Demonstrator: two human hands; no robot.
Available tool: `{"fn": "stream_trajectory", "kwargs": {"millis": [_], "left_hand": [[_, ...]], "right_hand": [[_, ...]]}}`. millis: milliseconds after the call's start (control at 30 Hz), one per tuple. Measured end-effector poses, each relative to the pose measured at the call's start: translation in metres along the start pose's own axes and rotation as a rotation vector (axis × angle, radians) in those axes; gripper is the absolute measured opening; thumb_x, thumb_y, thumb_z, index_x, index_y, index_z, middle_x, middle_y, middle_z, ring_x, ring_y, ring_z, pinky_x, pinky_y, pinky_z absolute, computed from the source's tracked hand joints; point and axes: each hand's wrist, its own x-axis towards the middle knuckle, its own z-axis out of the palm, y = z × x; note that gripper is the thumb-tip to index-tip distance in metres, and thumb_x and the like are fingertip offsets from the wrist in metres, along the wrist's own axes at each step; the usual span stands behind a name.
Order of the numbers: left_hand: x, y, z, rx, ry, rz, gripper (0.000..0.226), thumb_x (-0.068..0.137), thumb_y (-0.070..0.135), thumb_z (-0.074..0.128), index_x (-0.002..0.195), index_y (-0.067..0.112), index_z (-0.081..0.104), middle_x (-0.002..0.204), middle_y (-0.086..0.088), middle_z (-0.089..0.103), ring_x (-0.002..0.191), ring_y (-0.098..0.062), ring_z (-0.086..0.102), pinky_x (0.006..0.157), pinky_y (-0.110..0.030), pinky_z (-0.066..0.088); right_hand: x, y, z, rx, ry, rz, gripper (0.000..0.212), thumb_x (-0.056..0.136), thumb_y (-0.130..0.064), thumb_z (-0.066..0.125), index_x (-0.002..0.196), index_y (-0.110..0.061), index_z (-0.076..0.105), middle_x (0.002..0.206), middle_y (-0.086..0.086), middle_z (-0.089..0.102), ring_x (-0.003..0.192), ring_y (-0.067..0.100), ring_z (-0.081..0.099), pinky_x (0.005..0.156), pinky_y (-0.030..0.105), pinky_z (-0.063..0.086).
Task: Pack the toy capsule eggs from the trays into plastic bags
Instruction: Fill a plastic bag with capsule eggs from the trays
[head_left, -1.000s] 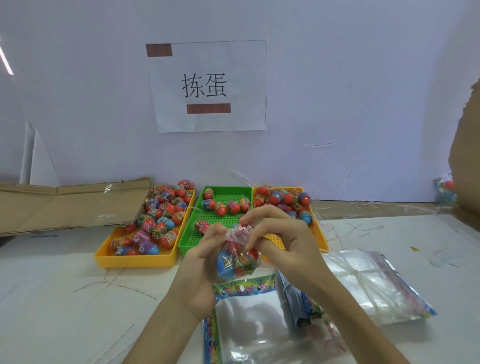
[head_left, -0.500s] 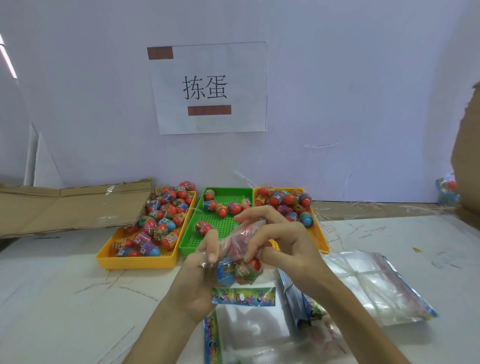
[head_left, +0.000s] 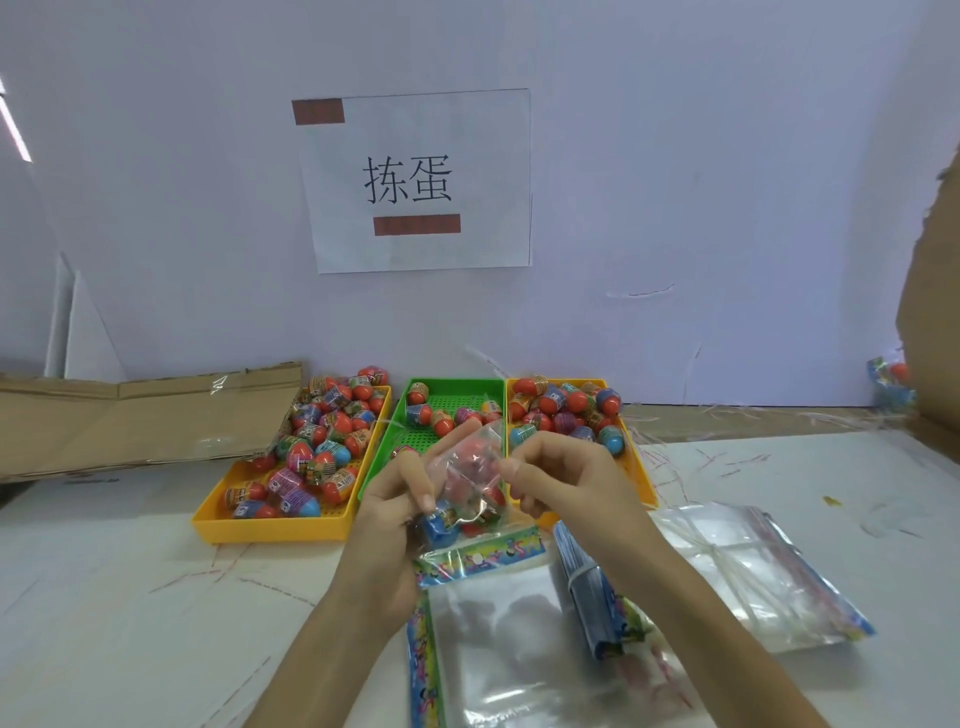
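Spreading apart mid-frame, left hand (head_left: 395, 514) and right hand (head_left: 566, 483) fingers pinch the egg-filled plastic bag (head_left: 470, 467), likely for sealing.

We see two bare hands, the left hand (head_left: 395, 499) and the right hand (head_left: 566, 478), each joined to an uncovered arm. The left forearm (head_left: 332, 649) and the right forearm (head_left: 701, 623) are slim and bare right down to the lower edge of the view. The fingernails (head_left: 511, 470) we can make out look short and plain, and the thumbnails show clearest.
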Motion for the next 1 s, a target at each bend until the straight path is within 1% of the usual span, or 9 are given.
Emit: {"fn": "stream_trajectory", "kwargs": {"millis": [100,300,367,500,633,733,833,900,1000], "left_hand": [[0.0,-0.001,0.001,0.104,0.002,0.066,0.058,0.095,-0.012,0.041,0.05,0.021,0.055,0.125,-0.01,0.072,0.116,-0.015,0.069,0.073,-0.023,0.059],[0.0,-0.003,0.004,0.106,-0.003,0.103,0.059,0.098,-0.011,0.043,0.05,0.02,0.057,0.13,-0.006,0.071,0.124,-0.025,0.065,0.083,-0.034,0.06],[0.001,0.0,0.003,0.047,0.009,0.089,0.056,0.093,-0.012,0.044,0.048,0.02,0.056,0.13,-0.006,0.07,0.124,-0.025,0.065,0.084,-0.038,0.061],[-0.001,0.006,0.002,-0.146,-0.001,0.014,0.037,0.078,-0.003,0.05,0.047,0.017,0.053,0.133,-0.009,0.068,0.121,-0.034,0.066,0.086,-0.051,0.061],[-0.003,0.009,0.001,-0.327,-0.064,-0.082,0.031,0.069,-0.007,0.044,0.048,0.015,0.05,0.136,-0.012,0.066,0.119,-0.038,0.067,0.078,-0.049,0.062],[-0.003,0.009,-0.001,-0.367,-0.068,-0.15,0.024,0.063,-0.002,0.054,0.047,0.015,0.049,0.136,-0.013,0.066,0.124,-0.041,0.062,0.091,-0.057,0.055],[-0.003,0.008,-0.003,-0.377,-0.063,-0.174,0.026,0.065,-0.002,0.05,0.046,0.016,0.051,0.137,-0.012,0.065,0.125,-0.043,0.061,0.092,-0.058,0.053],[-0.004,0.007,-0.003,-0.394,-0.088,-0.189,0.022,0.06,0.003,0.064,0.047,0.016,0.053,0.138,-0.013,0.065,0.125,-0.044,0.061,0.084,-0.055,0.058],[-0.004,0.007,-0.004,-0.362,-0.109,-0.203,0.037,0.036,0.013,0.087,0.05,0.017,0.052,0.14,-0.013,0.063,0.124,-0.043,0.062,0.08,-0.049,0.059]], "right_hand": [[-0.001,-0.001,-0.001,0.046,-0.011,-0.001,0.018,0.092,-0.013,0.07,0.074,-0.013,0.068,0.066,0.001,0.061,0.061,0.012,0.055,0.064,0.025,0.049],[-0.003,-0.006,0.001,0.266,-0.113,0.055,0.024,0.083,-0.026,0.071,0.06,-0.022,0.065,0.061,0.004,0.052,0.058,0.014,0.043,0.06,0.019,0.04],[-0.003,-0.004,0.002,0.208,-0.11,0.092,0.034,0.085,-0.023,0.074,0.054,-0.022,0.061,0.057,0.001,0.048,0.057,0.011,0.04,0.06,0.018,0.036],[-0.003,-0.001,0.007,0.072,-0.088,0.123,0.047,0.09,-0.013,0.069,0.046,-0.022,0.055,0.053,-0.004,0.043,0.047,-0.002,0.043,0.052,0.005,0.036],[-0.004,-0.005,0.008,0.067,-0.107,0.152,0.053,0.09,-0.012,0.067,0.041,-0.024,0.053,0.053,-0.002,0.04,0.049,0.001,0.044,0.053,0.003,0.036],[-0.004,-0.006,0.011,0.069,-0.113,0.196,0.054,0.09,-0.01,0.066,0.039,-0.024,0.053,0.056,0.002,0.042,0.052,0.008,0.038,0.051,0.007,0.034],[-0.004,-0.005,0.013,0.099,-0.114,0.235,0.055,0.091,-0.005,0.064,0.041,-0.024,0.047,0.049,-0.009,0.046,0.048,0.004,0.039,0.049,0.009,0.032],[-0.004,-0.004,0.014,0.114,-0.111,0.248,0.055,0.09,-0.004,0.063,0.043,-0.024,0.044,0.047,-0.01,0.043,0.047,0.005,0.037,0.048,0.011,0.031],[-0.003,-0.005,0.011,0.147,-0.106,0.263,0.053,0.089,-0.005,0.063,0.044,-0.025,0.044,0.048,-0.01,0.04,0.047,0.006,0.034,0.05,0.017,0.027]]}}
